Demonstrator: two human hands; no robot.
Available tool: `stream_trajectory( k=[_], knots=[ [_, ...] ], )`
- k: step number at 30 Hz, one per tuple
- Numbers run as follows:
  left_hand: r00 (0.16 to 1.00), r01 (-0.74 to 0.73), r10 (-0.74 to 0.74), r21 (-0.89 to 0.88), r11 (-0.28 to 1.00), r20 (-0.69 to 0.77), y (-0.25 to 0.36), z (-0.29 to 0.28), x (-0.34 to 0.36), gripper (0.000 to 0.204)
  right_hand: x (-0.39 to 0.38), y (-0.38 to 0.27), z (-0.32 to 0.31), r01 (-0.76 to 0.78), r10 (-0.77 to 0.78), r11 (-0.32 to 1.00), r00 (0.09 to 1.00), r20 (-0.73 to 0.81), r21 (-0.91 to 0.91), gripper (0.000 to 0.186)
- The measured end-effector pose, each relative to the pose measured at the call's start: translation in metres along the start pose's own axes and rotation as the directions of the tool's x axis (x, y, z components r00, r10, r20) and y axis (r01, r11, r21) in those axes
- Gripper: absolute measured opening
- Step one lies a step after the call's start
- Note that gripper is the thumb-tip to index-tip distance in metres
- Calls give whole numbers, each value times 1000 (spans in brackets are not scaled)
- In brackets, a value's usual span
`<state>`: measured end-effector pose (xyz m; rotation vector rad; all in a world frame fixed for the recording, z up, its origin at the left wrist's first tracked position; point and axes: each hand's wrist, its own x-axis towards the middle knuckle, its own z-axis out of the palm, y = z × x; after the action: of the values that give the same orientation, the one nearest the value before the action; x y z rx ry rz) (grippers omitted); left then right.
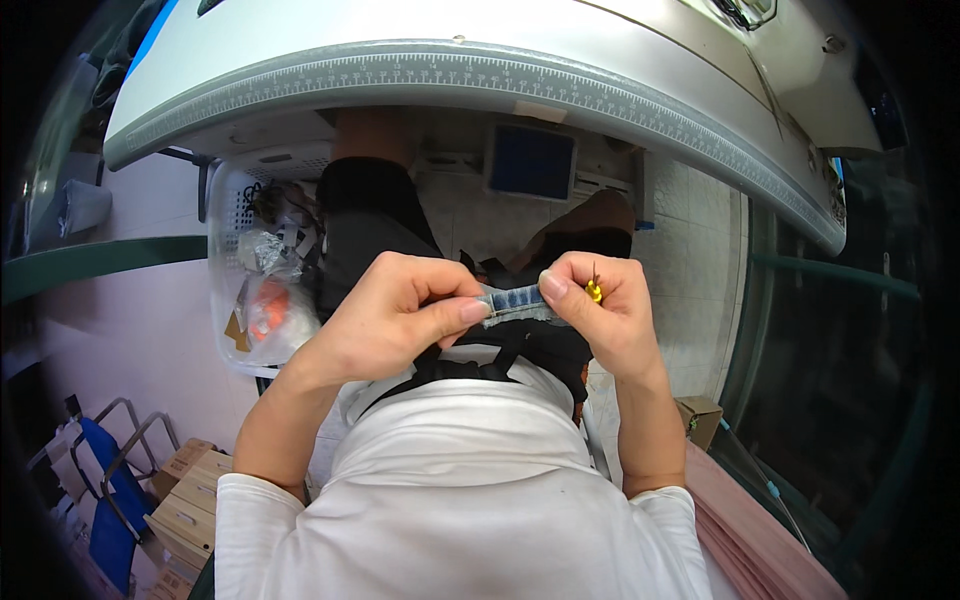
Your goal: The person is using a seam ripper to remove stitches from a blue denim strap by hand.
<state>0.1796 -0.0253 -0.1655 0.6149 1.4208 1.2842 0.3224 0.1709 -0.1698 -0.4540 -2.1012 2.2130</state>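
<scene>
White table [340, 28] ahead, blue strip [518, 298] runs left-to-right.

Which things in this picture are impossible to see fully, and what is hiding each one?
All in the head view:
- Denim strip: the parts under the thumbs of the left hand and right hand are covered.
- Small yellow tool: the right hand hides most of it, so its exact kind is unclear.
- White plastic basket: its right part lies behind the left thigh.
- Pale machine: cut off by the top edge.
</scene>
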Motion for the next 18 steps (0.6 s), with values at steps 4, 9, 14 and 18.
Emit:
stream_trajectory(
  k=[4,9,14,18],
  knots=[
    [998,50,-35,-323,945,52,-4,0,-3,23,0,-2,-2,46,-45,992,999,5,-116,21],
    [999,46,-39,-349,936,26,-5,9,-1,25,3,-2,8,320,-371,865,926,-63,-387,5],
    [999,25,-33,-241,970,-30,6,15,0,29,-1,-9,12,517,-559,720,828,55,-463,17],
    [998,-18,8,-153,988,-63,8,18,1,30,4,-1,14,546,-587,668,804,93,-507,18]
  ],
)
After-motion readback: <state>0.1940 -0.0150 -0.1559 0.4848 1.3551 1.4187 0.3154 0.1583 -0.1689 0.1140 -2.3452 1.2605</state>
